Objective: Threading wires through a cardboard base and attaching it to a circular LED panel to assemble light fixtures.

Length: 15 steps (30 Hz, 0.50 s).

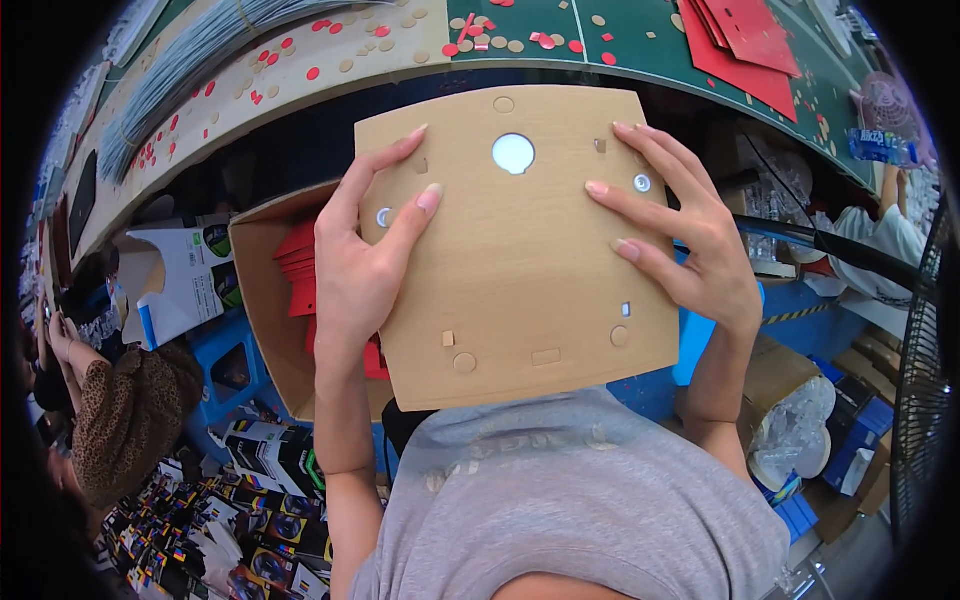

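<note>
A flat brown cardboard sheet (515,275) with die-cut openings is held up in front of my grey shirt. A large round hole shows near its top middle, small holes sit at the sides, and several scored round and square pieces are still in place. My left hand (362,262) grips the left edge, its thumb and a fingertip on the face and the other fingers hidden behind. My right hand (702,235) holds the right side, with its thumb and several spread fingertips on the face near the upper right openings.
Beyond the sheet runs a table (640,35) scattered with red and brown cut-out bits, a bundle of grey wires (180,85) and red sheets (735,45). An open carton (265,310) of red pieces stands at left. A person (130,420) sits far left; a fan (922,370) is at right.
</note>
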{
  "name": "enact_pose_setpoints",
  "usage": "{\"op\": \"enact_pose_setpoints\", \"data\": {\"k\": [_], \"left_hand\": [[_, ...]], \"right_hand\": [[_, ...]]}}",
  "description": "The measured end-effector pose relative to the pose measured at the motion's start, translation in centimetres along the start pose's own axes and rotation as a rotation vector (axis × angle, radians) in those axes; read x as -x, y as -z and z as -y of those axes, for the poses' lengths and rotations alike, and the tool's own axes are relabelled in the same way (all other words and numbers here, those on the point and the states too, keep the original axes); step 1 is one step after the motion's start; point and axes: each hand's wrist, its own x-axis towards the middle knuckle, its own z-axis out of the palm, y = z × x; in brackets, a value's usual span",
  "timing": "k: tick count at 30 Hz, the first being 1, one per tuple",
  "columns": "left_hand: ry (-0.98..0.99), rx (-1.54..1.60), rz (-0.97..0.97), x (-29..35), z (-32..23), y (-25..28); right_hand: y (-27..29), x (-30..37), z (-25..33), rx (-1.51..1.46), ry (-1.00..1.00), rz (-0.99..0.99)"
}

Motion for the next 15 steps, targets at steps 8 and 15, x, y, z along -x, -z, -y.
{"op": "enact_pose_setpoints", "data": {"k": [8,15], "left_hand": [[-0.155,-0.190,-0.068,0.3,0.8,-0.2],[-0.274,-0.199,-0.153,0.1,2.0,0.2]], "right_hand": [[-0.5,-1.1,0.1,0.001,0.070,-0.048],[-0.9,-0.5,-0.9,-0.181,0.050,-0.192]]}}
